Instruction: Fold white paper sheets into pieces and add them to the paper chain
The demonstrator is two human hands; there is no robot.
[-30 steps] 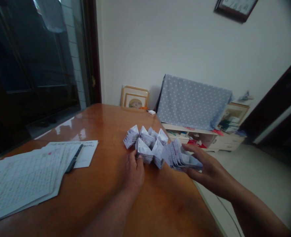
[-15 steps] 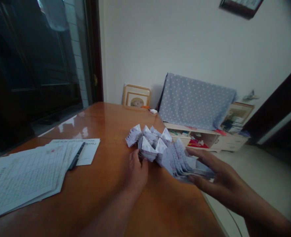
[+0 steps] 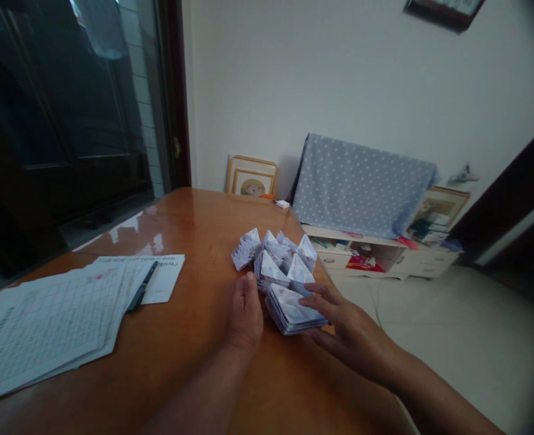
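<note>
My right hand (image 3: 339, 323) grips a stack of folded paper pieces (image 3: 294, 309), its fingers on top and its thumb at the near lower side. This stack lies flat at the near end of a cluster of similar folded-paper stacks (image 3: 270, 270), whose pointed tops stand up from the table. Just left of the cluster, my left hand (image 3: 246, 308) is held on edge with its thumb up and nothing in its grasp. Whether its fingertips touch the nearest stack I cannot tell.
The glossy wooden table (image 3: 203, 229) carries printed sheets (image 3: 58, 326) at the left, with a dark pen (image 3: 142, 287) on them. A small white box (image 3: 283, 204) sits at the far edge. Beyond stand a low cabinet (image 3: 412, 263) and a dotted cloth (image 3: 362, 187).
My right hand has brought its paper stack left and down to the near end of the cluster. My left hand has drawn slightly back from the stack it was touching.
</note>
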